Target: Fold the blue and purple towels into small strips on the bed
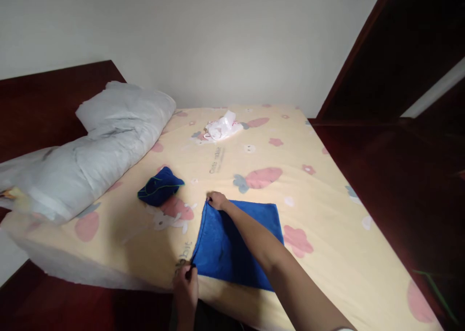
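A blue cloth (218, 244) lies spread in a near-square on the bed, close to its front edge. My right hand (217, 200) reaches across it and pinches its far left corner. At the near left corner, my left hand (186, 281) is closed on the same cloth. Between both hands the left edge runs fairly straight and looks slightly lifted. My right forearm covers part of the cloth's middle and right side. Left of it sits a crumpled dark blue cloth (161, 187) with green edging, touched by neither hand.
The bed has a pale yellow sheet (236, 224) printed with carrots, flowers and rabbits. A white plastic bag (223, 126) lies toward the wall. A bulky pale quilt (98, 157) is heaped by the dark red headboard (54, 103). Dark floor (366, 176) borders the bed's right side.
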Action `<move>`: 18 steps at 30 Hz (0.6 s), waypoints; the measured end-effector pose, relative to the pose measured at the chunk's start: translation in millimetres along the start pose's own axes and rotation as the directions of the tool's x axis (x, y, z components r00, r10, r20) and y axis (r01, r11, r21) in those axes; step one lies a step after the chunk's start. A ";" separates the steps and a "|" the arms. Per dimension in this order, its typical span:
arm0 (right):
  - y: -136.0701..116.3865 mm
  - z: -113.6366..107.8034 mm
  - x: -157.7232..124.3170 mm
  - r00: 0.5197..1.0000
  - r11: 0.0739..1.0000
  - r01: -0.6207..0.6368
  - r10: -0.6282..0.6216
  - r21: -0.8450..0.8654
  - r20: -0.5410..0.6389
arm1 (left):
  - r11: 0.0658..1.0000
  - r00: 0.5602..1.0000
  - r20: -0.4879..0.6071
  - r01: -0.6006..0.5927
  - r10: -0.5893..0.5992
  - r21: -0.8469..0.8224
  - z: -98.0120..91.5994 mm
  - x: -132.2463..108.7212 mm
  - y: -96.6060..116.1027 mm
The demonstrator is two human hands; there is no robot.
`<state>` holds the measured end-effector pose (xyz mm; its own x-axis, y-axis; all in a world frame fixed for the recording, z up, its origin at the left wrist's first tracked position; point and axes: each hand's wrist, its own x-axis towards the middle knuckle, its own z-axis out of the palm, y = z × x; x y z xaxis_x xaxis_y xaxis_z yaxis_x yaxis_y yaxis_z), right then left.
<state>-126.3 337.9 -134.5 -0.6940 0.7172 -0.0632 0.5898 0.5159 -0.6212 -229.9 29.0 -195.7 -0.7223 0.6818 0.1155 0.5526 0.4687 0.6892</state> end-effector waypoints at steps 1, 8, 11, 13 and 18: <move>-0.9 -4.1 -1.4 1.000 1.000 0.022 -0.022 0.021 0.003 | 0.998 0.998 0.035 0.062 -0.061 -0.017 -2.6 0.1 3.3; -1.8 -89.9 -73.0 0.952 0.940 0.241 -0.182 0.240 -0.245 | 0.956 0.992 0.051 0.129 -0.120 -0.264 -38.8 -10.1 56.9; -6.9 -148.7 -147.0 0.848 0.854 0.394 -0.194 0.341 -0.494 | 0.951 0.996 -0.047 -0.081 0.070 -0.299 -64.2 -17.9 92.7; -16.7 -184.9 -205.5 0.793 0.845 0.424 -0.174 0.325 -0.584 | 0.935 0.978 -0.096 -0.207 0.187 -0.288 -82.3 -23.8 117.8; -45.3 -240.4 -343.4 0.682 0.893 0.395 -0.127 0.216 -0.720 | 0.785 0.912 -0.196 -0.410 0.360 -0.464 -124.3 -40.2 176.7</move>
<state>184.5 180.7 103.1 -0.2509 0.7609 0.5984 0.1635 0.6426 -0.7486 -155.0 14.6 10.3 -0.5415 0.6804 0.4938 0.5372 -0.1718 0.8258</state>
